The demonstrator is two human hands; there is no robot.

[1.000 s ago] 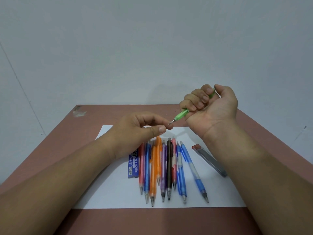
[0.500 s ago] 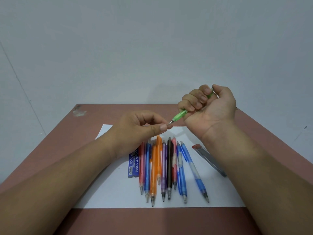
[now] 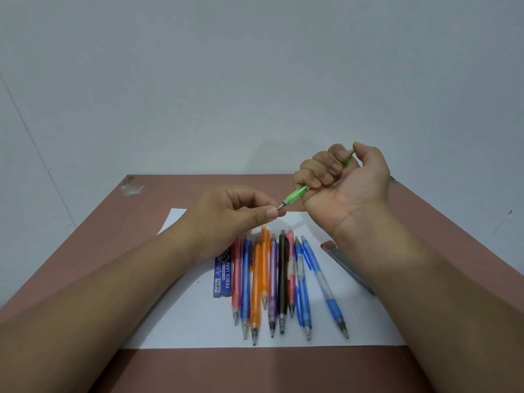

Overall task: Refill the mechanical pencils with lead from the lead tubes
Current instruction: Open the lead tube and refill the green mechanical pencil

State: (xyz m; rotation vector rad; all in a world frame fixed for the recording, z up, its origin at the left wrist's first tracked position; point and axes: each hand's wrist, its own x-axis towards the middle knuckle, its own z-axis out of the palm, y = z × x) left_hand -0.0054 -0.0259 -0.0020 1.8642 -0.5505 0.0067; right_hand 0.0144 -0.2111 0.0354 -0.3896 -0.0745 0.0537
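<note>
Right hand (image 3: 344, 180) grips green pencil (image 3: 295, 196) above white paper (image 3: 181, 321); left hand (image 3: 235, 214) pinches at its tip. On paper: pencil row (image 3: 279, 282), blue lead box (image 3: 222, 275), gray tube (image 3: 344, 260) partly hidden by right arm.

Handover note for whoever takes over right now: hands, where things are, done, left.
Right hand grips the green pencil, tip toward the left hand, whose thumb and forefinger pinch at the tip; any lead there is too thin to see.
Nine other pencils lie in a row on the white paper; blue lead tube to their left, grey lead tube to their right.
Done: cannot tell.
Left: finish green, then any unfilled.
</note>
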